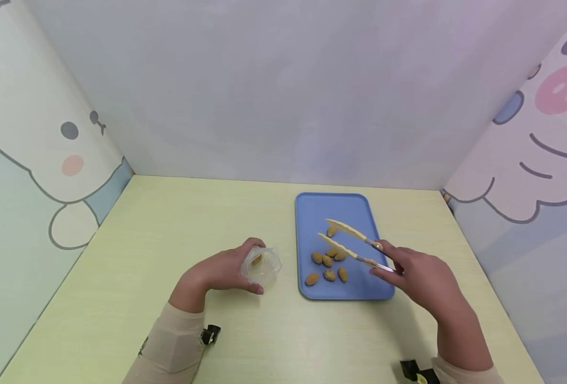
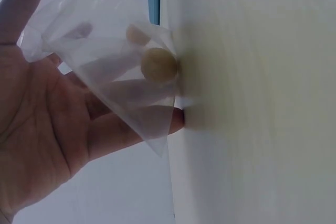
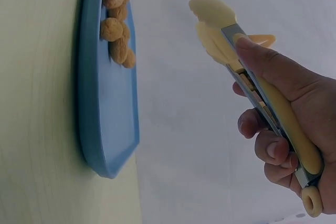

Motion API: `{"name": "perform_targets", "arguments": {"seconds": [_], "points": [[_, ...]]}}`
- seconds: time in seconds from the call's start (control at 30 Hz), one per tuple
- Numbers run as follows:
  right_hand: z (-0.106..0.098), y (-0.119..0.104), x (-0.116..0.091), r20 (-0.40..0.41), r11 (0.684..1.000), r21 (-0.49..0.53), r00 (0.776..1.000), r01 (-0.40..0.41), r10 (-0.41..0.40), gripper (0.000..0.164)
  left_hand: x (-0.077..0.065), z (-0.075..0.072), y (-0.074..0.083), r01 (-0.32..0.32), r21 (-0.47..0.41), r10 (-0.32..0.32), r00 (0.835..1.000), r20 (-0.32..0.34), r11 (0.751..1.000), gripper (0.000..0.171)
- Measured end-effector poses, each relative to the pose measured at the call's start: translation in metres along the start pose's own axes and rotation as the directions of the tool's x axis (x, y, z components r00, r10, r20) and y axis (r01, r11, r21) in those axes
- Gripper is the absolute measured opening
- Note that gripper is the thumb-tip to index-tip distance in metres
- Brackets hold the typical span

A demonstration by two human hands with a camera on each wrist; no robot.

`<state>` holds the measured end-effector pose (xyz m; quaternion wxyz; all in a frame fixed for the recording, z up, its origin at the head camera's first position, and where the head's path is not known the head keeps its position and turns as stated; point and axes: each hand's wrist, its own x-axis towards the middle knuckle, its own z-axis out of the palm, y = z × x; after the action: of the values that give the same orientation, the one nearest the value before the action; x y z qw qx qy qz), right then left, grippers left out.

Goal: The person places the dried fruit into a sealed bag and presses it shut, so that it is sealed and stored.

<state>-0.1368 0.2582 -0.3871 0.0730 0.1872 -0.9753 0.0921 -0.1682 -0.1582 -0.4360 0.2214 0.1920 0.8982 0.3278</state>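
Note:
My left hand [image 1: 226, 266] holds a clear plastic bag [image 1: 270, 269], thumb on one side and fingers on the other. Inside the bag, in the left wrist view, lie a round brown nut-like piece [image 2: 158, 65] and a second one [image 2: 137, 34]. My right hand [image 1: 420, 274] grips kitchen tongs [image 3: 212, 11] with cream tips and metal arms. The tips stand apart above a blue tray [image 1: 370, 282], with no piece plainly caught between them. Several wrinkled brown nut-like pieces [image 1: 329, 275] are scattered over the tray's left and middle part.
A pale yellow wooden-looking table [image 1: 178, 213] carries the tray, which stands right of the bag. Behind it rises a plain grey wall [image 1: 264, 96]. Side panels with cartoon animals [image 1: 542, 160] border the table left and right.

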Motion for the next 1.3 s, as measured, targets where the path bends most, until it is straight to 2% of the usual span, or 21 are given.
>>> {"name": "perform_targets", "arguments": {"seconds": [0.23, 0.57, 1.1, 1.3], "points": [[-0.005, 0.012, -0.003, 0.061, 0.997, 0.009, 0.996, -0.072, 0.071, 0.064, 0.001, 0.001, -0.002, -0.014, 0.011, 0.014, 1.0, -0.004, 1.0, 0.091], [-0.013, 0.019, -0.008, 0.173, 0.989, 0.034, 0.976, -0.143, 0.135, 0.07, 0.001, 0.001, -0.003, -0.021, 0.021, 0.021, 1.0, -0.003, 1.0, 0.092], [-0.019, 0.026, -0.013, 0.385, 0.976, 0.034, 0.904, -0.217, 0.187, 0.078, 0.001, 0.002, -0.003, 0.011, 0.019, -0.011, 1.0, -0.006, 1.0, 0.093], [-0.017, 0.027, -0.013, 0.41, 0.978, 0.026, 0.895, -0.207, 0.178, 0.074, 0.001, 0.002, -0.003, 0.012, 0.023, -0.012, 1.0, -0.006, 1.0, 0.093]]}}
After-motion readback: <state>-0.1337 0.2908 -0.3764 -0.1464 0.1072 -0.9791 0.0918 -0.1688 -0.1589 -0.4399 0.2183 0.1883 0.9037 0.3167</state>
